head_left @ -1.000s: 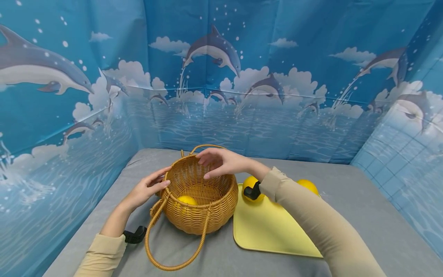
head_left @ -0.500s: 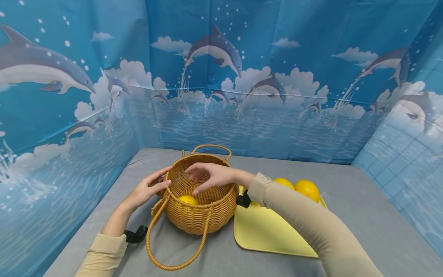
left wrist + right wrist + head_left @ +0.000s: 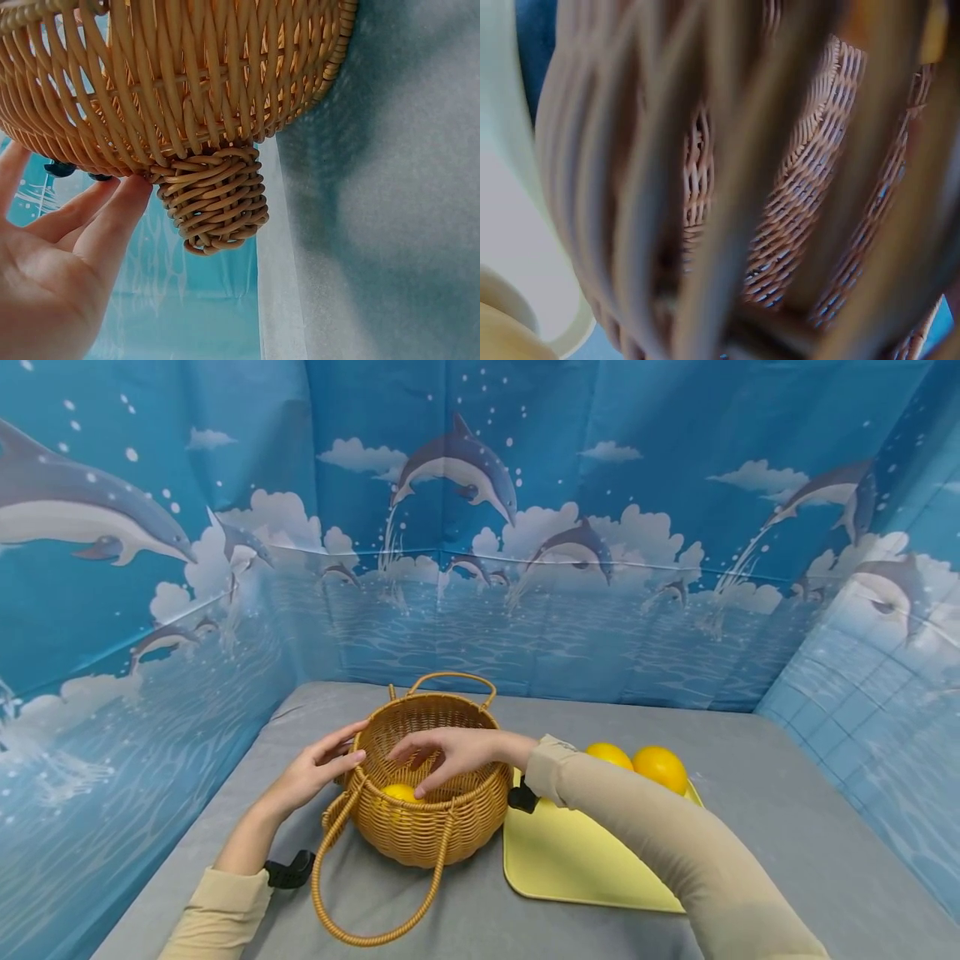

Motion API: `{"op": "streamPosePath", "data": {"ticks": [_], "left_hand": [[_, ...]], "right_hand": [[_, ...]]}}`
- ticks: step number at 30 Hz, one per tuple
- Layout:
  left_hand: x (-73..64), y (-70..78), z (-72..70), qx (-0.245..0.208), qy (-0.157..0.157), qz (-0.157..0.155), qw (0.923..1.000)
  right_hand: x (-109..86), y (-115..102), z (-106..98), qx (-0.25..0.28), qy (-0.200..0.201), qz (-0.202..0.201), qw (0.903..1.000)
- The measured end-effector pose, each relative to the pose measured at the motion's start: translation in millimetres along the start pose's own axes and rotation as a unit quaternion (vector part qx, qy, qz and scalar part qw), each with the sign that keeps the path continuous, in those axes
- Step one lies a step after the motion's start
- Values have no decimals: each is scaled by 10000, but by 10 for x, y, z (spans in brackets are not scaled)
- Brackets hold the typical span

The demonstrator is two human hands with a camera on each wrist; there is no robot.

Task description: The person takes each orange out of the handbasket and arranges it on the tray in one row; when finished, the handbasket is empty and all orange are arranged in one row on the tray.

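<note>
A round wicker basket (image 3: 427, 835) with two loop handles stands on the grey table. Inside it, near the front-left wall, lies a round yellow ball-like thing (image 3: 396, 792), perhaps an orange. My left hand (image 3: 307, 777) rests against the basket's left rim; in the left wrist view its fingers (image 3: 112, 217) reach nearly straight to the weave. Over the basket's mouth, my right hand (image 3: 457, 752) reaches in with fingers bent downward and thumb tip close to the yellow ball. Whether the thumb touches it I cannot tell. Blurred wicker (image 3: 727, 180) fills most of the right wrist view.
To the basket's right lies a yellow tray (image 3: 577, 860), partly under my right forearm. At its back are two more yellow balls, one (image 3: 608, 754) beside the other (image 3: 660, 767). A dolphin-print curtain (image 3: 480, 610) surrounds the table (image 3: 772, 827).
My right hand has moved left and down, deeper into the basket, toward the yellow ball. The left hand has stayed at the rim. The basket has not visibly moved.
</note>
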State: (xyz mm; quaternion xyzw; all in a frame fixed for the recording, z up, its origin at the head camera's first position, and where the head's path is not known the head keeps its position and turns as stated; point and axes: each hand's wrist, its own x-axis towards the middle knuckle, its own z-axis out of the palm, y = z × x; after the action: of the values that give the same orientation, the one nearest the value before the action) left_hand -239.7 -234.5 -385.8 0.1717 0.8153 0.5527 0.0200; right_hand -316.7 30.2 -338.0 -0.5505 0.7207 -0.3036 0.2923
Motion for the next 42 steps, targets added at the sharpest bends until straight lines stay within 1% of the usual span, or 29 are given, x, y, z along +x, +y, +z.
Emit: {"op": "streamPosePath", "data": {"ticks": [4,12,15,18,20,23,26,31,34,39,42], "left_hand": [[-4,0,-3,19,39,-28,10000],[-1,2,0,96,12,7,10000],[-5,0,1,89,10,18,10000],[-7,-4,2,93,18,13,10000],[-7,-7,4,97,26,3,9999],[-4,-10,4,77,25,13,10000],[-1,-11,5,47,24,41,10000],[9,-17,9,52,51,9,10000],[7,-18,10,67,79,-31,9999],[6,-16,11,44,54,0,10000],[7,-17,9,25,28,33,10000]], "right_hand": [[30,6,8,-17,-270,-142,9995],[69,30,70,-372,-641,-549,9957],[74,38,71,-574,-675,-620,9941],[78,37,70,-812,-672,-599,9926],[82,39,71,-917,-616,-585,9922],[85,44,74,-896,-435,-572,9934],[88,63,77,-866,-144,-426,9952],[87,88,79,-912,228,47,9956],[78,74,81,-990,370,298,9940],[60,40,85,-1250,588,654,9882],[57,32,79,-1064,577,846,9890]]}}
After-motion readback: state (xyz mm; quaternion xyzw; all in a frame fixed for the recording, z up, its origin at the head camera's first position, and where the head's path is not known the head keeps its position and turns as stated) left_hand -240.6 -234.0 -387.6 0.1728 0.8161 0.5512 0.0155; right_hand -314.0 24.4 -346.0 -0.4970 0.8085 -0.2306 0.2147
